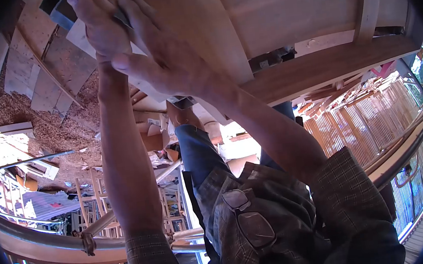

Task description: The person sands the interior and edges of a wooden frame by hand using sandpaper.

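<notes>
At the top left, my left hand (pixel 105 38) is closed round a pale wooden strip (pixel 77 38), with one fingertip sticking out near the frame's upper edge. My right hand (pixel 169 67) lies across the same strip, fingers stretched out and thumb apart, close beside the left hand. The strip runs slantwise under both hands, and much of it is hidden by them. Past my left fingers sits a blue-grey block (pixel 62 15); I cannot tell what it is. A large curved wooden panel piece (pixel 281 8) with a brown rail (pixel 337 66) stands right of my hands.
Sawdust (pixel 63 126) and board offcuts (pixel 24 63) cover the ground at left. A metal pipe railing (pixel 44 245) curves along the lower left. Stacked wooden slats (pixel 368 117) stand at right. Eyeglasses (pixel 255 228) hang on my plaid shirt (pixel 274 202).
</notes>
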Available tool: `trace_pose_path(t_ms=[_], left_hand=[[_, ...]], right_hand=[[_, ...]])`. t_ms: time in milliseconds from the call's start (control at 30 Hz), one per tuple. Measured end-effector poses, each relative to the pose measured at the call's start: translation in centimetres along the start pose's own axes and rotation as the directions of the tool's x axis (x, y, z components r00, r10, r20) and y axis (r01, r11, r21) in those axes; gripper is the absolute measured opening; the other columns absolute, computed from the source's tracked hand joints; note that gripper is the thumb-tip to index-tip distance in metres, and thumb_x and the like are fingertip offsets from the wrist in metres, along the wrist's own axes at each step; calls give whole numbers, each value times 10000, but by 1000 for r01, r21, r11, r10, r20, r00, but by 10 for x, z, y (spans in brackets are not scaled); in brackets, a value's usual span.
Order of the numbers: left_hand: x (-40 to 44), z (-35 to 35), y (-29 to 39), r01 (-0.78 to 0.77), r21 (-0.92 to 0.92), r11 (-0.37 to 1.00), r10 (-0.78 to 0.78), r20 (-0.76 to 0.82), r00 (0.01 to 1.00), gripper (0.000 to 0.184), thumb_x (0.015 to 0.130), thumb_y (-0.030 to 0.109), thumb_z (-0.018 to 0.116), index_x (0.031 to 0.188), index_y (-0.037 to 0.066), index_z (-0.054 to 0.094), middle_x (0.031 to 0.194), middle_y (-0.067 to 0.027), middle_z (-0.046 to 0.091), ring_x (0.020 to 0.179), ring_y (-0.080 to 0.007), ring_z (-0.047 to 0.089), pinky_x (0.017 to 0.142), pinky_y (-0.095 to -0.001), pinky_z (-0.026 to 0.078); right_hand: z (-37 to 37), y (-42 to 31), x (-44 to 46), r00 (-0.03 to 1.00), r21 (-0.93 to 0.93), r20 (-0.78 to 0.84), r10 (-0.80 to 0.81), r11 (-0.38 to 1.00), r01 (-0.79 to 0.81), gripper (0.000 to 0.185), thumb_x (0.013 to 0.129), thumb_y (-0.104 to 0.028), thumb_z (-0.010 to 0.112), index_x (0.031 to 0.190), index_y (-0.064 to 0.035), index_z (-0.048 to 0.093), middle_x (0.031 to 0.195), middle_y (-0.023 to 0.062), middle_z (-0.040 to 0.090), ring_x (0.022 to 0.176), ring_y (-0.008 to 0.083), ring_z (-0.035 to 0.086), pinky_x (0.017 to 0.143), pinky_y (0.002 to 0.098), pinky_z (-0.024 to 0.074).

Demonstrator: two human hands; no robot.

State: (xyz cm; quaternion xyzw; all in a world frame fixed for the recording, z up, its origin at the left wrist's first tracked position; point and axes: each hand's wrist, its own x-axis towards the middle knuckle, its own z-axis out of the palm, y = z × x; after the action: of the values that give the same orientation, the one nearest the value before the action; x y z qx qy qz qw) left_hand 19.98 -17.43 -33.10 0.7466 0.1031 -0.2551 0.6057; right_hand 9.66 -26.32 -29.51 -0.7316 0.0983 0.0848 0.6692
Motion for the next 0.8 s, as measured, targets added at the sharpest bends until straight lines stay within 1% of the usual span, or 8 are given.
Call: trace_pose_path(t_ms=[33, 167, 233, 333, 400, 500, 633, 800], left_hand=[[11, 2, -7, -122, -169, 978, 103, -120, 987, 501, 930, 499, 350, 1205, 81, 384, 1113, -54, 429, 1082, -153, 397, 970, -320, 301], [36, -12, -31, -257, -204, 945, 239, -112, 965, 439, 954, 436, 328, 1203, 80, 384, 1086, -55, 425, 1065, -165, 397, 957, -328, 308], [40, -14, -39, -561, 53, 826, 563, -33, 826, 386, 976, 372, 296, 1199, 70, 385, 1092, -59, 428, 1047, -170, 399, 962, -331, 303], [23, -5, -46, -509, 55, 859, 511, -28, 859, 411, 978, 379, 277, 1206, 56, 388, 1114, -77, 432, 1046, -185, 413, 953, -332, 317], [7, -2, -45, -464, 78, 883, 467, -36, 883, 438, 980, 386, 257, 1214, 41, 391, 1135, -94, 436, 1045, -200, 426, 945, -333, 331], [-10, 0, -30, -412, 108, 905, 418, -42, 907, 479, 984, 397, 227, 1225, 19, 396, 1167, -121, 443, 1043, -223, 446, 933, -334, 351], [4, 6, -5, -411, 147, 900, 426, -97, 899, 535, 989, 411, 187, 1240, -10, 402, 1210, -157, 452, 1041, -253, 473, 917, -336, 378], [7, -21, -30, -541, 512, 667, 530, 184, 828, 445, 977, 350, 322, 1249, -3, 326, 1168, -122, 431, 1108, -231, 402, 981, -340, 302]], right_hand=[[3, 5, -13, 1000, -13, -17, -18, 1000, 18, 803, 902, -481, 412, 1386, 97, 134, 1441, 288, 168, 1362, 386, 158, 1094, 421, 185], [18, 31, -153, 963, -66, -59, 263, 962, -267, 793, 897, -488, 436, 1367, 103, 196, 1405, 311, 225, 1331, 427, 214, 1066, 446, 245], [19, 21, -131, 964, -31, -114, 241, 969, -246, 794, 897, -496, 428, 1364, 105, 202, 1397, 313, 235, 1315, 430, 241, 1064, 440, 248], [10, 7, -37, 992, -23, -122, 31, 999, -35, 797, 871, -492, 480, 1349, 98, 236, 1365, 304, 294, 1268, 418, 325, 1040, 420, 283], [3, -10, 23, 992, 157, -42, 116, 982, -108, 792, 856, -483, 508, 1337, 95, 256, 1344, 299, 326, 1238, 411, 366, 1023, 412, 299], [9, 16, -27, 989, 4, -126, -71, 997, 72, 797, 863, -483, 494, 1352, 91, 236, 1373, 304, 283, 1279, 416, 312, 1046, 423, 273], [12, 27, -123, 956, 13, -52, 289, 957, -289, 821, 866, -477, 495, 1386, 74, 179, 1426, 303, 184, 1347, 415, 176, 1085, 454, 197], [3, -4, 12, 995, -50, -84, -52, 998, 48, 800, 888, -473, 459, 1372, 100, 179, 1410, 311, 217, 1334, 420, 213, 1080, 437, 217]])
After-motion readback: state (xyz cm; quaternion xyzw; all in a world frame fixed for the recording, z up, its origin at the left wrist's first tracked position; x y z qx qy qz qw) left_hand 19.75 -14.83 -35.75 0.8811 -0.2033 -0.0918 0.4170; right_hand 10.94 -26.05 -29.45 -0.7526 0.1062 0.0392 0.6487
